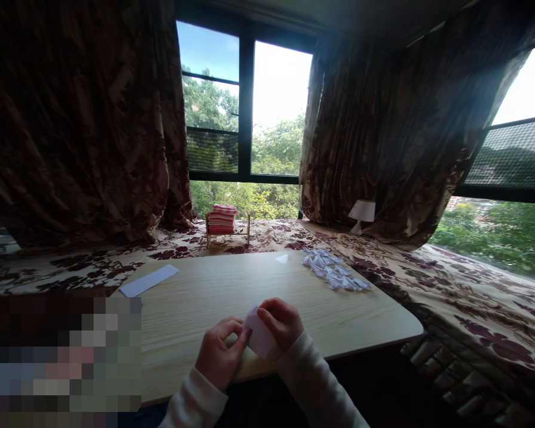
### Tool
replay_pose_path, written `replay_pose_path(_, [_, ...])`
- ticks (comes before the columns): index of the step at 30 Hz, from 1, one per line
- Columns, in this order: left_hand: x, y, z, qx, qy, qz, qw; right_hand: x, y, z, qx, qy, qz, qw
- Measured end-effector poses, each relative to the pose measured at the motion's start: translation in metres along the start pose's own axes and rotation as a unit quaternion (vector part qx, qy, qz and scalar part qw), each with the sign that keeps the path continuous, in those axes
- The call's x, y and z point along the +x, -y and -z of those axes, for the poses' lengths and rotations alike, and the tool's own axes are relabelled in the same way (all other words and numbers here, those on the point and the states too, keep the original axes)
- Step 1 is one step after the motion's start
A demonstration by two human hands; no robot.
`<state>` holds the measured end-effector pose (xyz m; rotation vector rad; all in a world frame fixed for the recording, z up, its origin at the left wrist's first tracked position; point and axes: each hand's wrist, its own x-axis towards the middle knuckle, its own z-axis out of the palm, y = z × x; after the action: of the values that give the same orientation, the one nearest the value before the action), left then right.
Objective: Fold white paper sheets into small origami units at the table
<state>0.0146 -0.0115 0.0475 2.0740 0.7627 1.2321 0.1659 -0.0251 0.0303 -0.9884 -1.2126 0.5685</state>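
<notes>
Both my hands meet over the near edge of a light wooden table (232, 291). My left hand (218, 355) and my right hand (282, 322) pinch a small piece of white paper (258, 334) between them, fingers closed on it. The paper is partly folded and tilted up off the tabletop. A pile of several folded white paper pieces (334, 270) lies at the table's far right. A single small folded piece (282, 258) rests near the far edge. A long white paper strip (149, 280) lies at the far left corner.
A floral cloth (450, 291) covers the ledge around the table. A small wooden rack with red striped cloth (223, 221) and a small white lamp (361, 214) stand by the window, between dark curtains (383, 131). A blurred patch covers the lower left.
</notes>
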Motion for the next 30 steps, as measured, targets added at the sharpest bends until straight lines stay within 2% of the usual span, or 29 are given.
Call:
replay_pose_path(5, [-0.001, 0.000, 0.000, 0.012, 0.002, -0.004, 1.000, 0.000, -0.003, 0.001, 0.004, 0.002, -0.001, 1.000])
replay_pose_path(11, [-0.001, 0.002, -0.001, 0.027, -0.003, -0.014, 1.000, -0.001, 0.000, 0.000, 0.006, 0.038, -0.009, 0.999])
replay_pose_path(18, [-0.001, 0.000, 0.000, 0.027, 0.008, -0.001, 1.000, -0.002, 0.003, -0.001, 0.007, 0.019, 0.010, 1.000])
replay_pose_path(30, [-0.001, -0.004, 0.001, 0.010, 0.026, 0.014, 1.000, -0.002, 0.010, 0.001, -0.008, 0.028, 0.012, 1.000])
